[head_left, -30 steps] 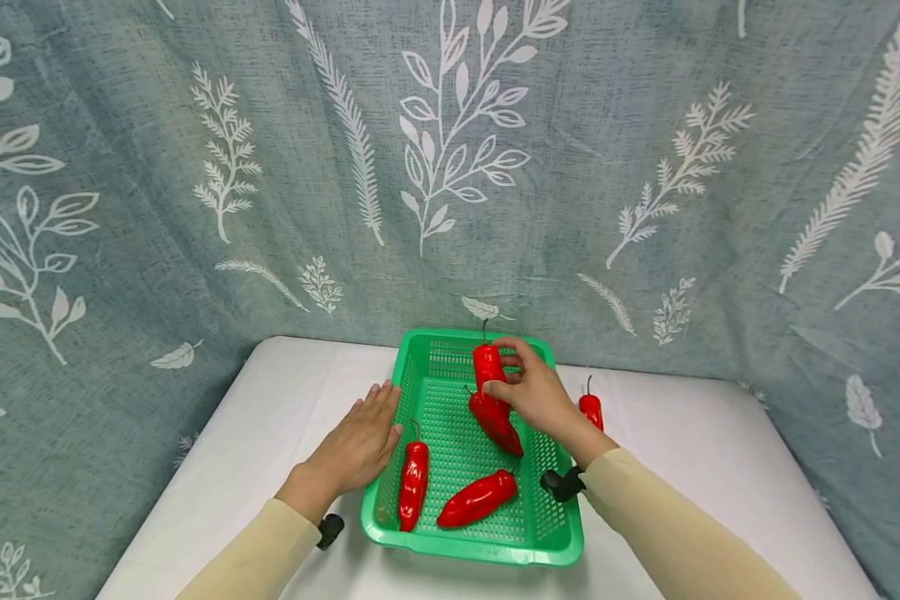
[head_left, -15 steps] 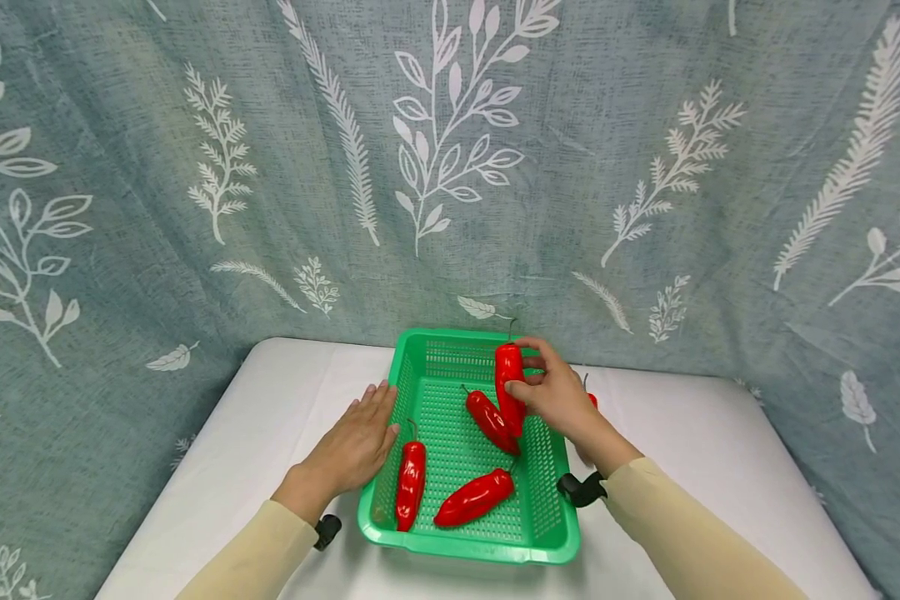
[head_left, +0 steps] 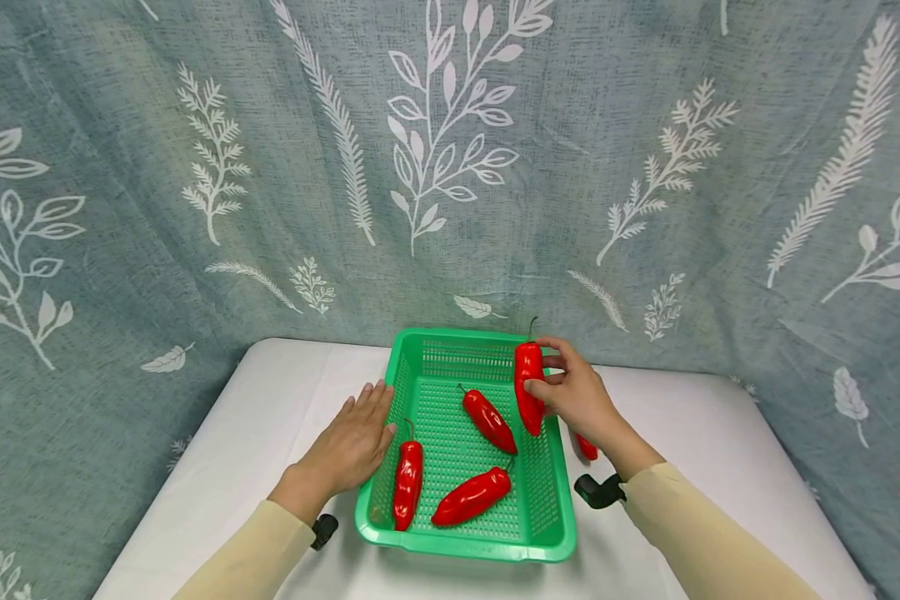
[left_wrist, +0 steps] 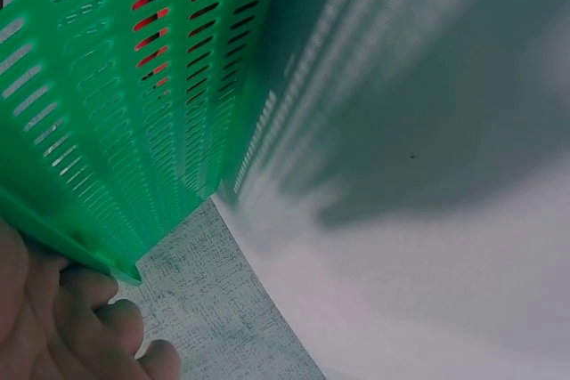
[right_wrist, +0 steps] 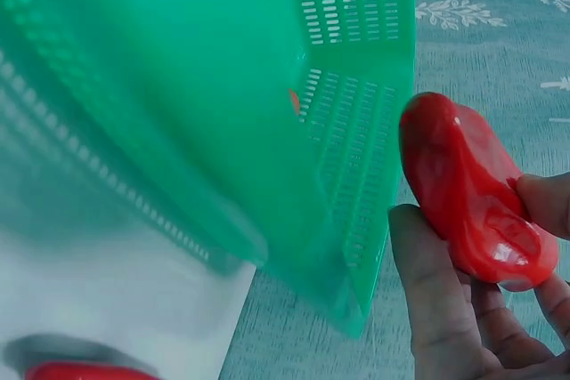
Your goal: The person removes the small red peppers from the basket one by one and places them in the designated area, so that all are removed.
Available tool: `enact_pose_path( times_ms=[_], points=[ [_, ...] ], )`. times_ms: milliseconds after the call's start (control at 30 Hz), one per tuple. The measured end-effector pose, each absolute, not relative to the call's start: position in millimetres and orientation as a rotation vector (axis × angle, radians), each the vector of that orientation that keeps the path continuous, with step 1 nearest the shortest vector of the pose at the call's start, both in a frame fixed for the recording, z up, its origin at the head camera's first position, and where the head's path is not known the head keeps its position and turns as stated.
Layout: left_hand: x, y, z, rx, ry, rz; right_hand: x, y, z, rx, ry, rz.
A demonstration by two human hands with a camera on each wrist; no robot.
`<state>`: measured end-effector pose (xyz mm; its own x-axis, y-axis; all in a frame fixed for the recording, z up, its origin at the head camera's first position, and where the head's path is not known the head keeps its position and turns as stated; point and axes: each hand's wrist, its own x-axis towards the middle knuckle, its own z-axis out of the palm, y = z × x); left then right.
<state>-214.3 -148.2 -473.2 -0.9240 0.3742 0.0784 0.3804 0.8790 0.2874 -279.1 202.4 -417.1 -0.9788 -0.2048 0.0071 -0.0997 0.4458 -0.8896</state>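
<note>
My right hand [head_left: 579, 400] pinches a red chili pepper [head_left: 528, 387] between thumb and fingers, stem up, above the right wall of the green basket [head_left: 471, 546]. In the right wrist view, the held pepper [right_wrist: 476, 189] appears beyond the basket's rim. My left hand [head_left: 347, 442] rests with straight fingers along the basket's left rim; the left wrist view shows its fingertips [left_wrist: 120, 322] at that rim. Inside the basket lie a pepper at the left [head_left: 408, 486], one in the middle [head_left: 489, 422] and one near the front [head_left: 471, 497], all apart.
Another red pepper [head_left: 587, 447] lies on the white table [head_left: 690, 467] right of the basket, mostly hidden by my right hand and wrist. A patterned grey-green curtain [head_left: 450, 167] hangs behind and beside the table. Black wrist cameras sit under both wrists.
My right hand has carried its pepper rightward, from above the middle pepper to the basket's right wall. The pepper outside is now covered except its lower end. My left hand has stayed on the rim.
</note>
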Motion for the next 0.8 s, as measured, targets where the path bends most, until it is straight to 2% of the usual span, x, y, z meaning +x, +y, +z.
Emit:
enact_pose_path(
  times_ms=[800],
  points=[
    [-214.5,-146.5,-471.1,-0.632,-3.017,-0.353,-276.9,259.1,-409.2,-0.154,2.673,-1.514]
  ],
)
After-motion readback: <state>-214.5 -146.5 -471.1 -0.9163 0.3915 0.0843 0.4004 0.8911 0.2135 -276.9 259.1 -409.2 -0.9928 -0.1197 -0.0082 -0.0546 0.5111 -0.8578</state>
